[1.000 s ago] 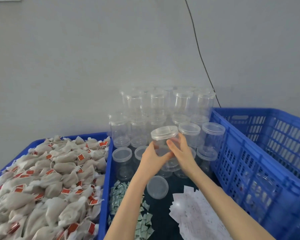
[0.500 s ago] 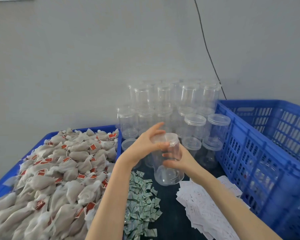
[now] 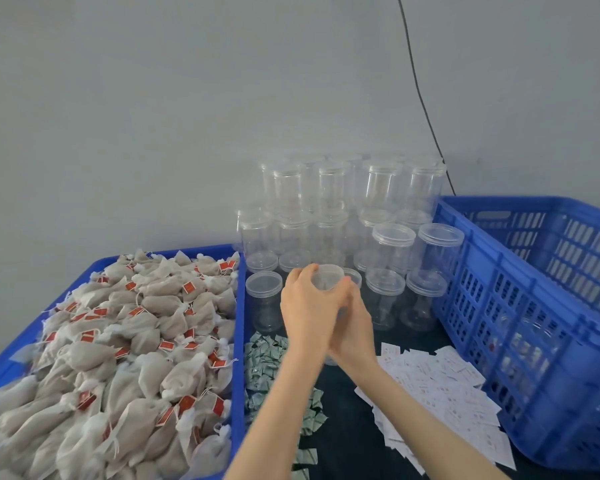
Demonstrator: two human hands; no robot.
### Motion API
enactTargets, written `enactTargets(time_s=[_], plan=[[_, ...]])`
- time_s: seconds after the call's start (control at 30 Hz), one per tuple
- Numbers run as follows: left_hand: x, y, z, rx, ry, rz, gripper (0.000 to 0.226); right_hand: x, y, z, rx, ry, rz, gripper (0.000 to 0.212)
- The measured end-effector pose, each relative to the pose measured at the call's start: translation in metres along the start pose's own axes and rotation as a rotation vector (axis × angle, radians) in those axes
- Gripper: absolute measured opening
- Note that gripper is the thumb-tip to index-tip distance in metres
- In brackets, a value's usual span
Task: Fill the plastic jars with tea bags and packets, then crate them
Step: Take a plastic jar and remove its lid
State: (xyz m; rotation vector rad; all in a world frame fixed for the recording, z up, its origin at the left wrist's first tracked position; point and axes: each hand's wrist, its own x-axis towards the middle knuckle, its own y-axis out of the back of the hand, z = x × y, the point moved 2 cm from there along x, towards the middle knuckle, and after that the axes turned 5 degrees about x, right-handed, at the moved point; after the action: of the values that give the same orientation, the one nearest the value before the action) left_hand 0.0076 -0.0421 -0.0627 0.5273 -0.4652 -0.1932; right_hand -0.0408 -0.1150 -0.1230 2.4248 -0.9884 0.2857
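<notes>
With both hands wrapped round the clear, lidded plastic jar [image 3: 327, 284] at twelve o'clock of the green packets [image 3: 271, 355], grip its wall gently; it looks light, slippery and easily squeezed.

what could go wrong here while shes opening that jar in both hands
1. Stacked empty jars stand just behind the hands; an elbow jerk as the lid frees could topple them.
2. The held jar is smooth, so the right hand might lose its grip.
3. The lid under the left hand might drop among the green packets.
</notes>
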Motion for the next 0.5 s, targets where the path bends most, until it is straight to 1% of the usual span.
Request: enactTargets(time_s=[0.03, 0.07, 0.1, 0.13, 0.17, 0.2, 0.23, 0.27, 0.3, 0.33, 0.4, 0.43, 0.5], plan=[[-0.009, -0.002, 0.004, 0.004, 0.028, 0.101, 0.056, -0.003, -0.006, -0.001, 0.085, 0.006, 0.004, 0.074], [-0.016, -0.004, 0.006, -0.017, 0.033, 0.141, 0.056, -0.005, -0.009, 0.001, 0.265, -0.053, 0.034, 0.07], [-0.018, -0.005, 0.006, -0.04, 0.028, 0.127, 0.057, -0.004, -0.01, 0.003, 0.296, -0.025, 0.038, 0.063], [-0.017, -0.005, 0.004, -0.043, 0.021, 0.073, 0.059, -0.009, -0.011, 0.001, 0.153, 0.021, 0.021, 0.052], [-0.013, -0.005, 0.0, -0.028, 0.005, -0.014, 0.062, -0.013, -0.01, 0.004, 0.058, 0.008, 0.025, 0.045], [-0.009, -0.004, -0.005, -0.019, -0.017, -0.12, 0.065, -0.014, -0.011, 0.01, 0.074, -0.06, 0.097, 0.047], [-0.006, -0.001, -0.009, -0.035, -0.035, -0.239, 0.069, -0.012, -0.008, 0.009, 0.117, -0.104, 0.138, 0.057], [-0.002, 0.004, -0.013, -0.086, -0.044, -0.353, 0.071, -0.012, -0.005, 0.009, 0.195, -0.13, 0.116, 0.069], [0.002, 0.011, -0.017, -0.175, -0.047, -0.444, 0.07, -0.012, -0.001, 0.01, 0.297, -0.171, 0.058, 0.076], [0.007, 0.019, -0.021, -0.288, -0.045, -0.509, 0.064, -0.009, 0.003, 0.011, 0.405, -0.197, 0.019, 0.079], [0.016, 0.034, -0.03, -0.469, -0.05, -0.565, 0.056, -0.007, 0.012, 0.006, 0.597, -0.226, -0.108, 0.075], [0.018, 0.039, -0.031, -0.511, -0.054, -0.581, 0.057, -0.009, 0.016, 0.001, 0.659, -0.236, -0.182, 0.073], [0.018, 0.041, -0.033, -0.517, -0.057, -0.652, 0.067, -0.015, 0.017, -0.002, 0.74, -0.237, -0.316, 0.079]])
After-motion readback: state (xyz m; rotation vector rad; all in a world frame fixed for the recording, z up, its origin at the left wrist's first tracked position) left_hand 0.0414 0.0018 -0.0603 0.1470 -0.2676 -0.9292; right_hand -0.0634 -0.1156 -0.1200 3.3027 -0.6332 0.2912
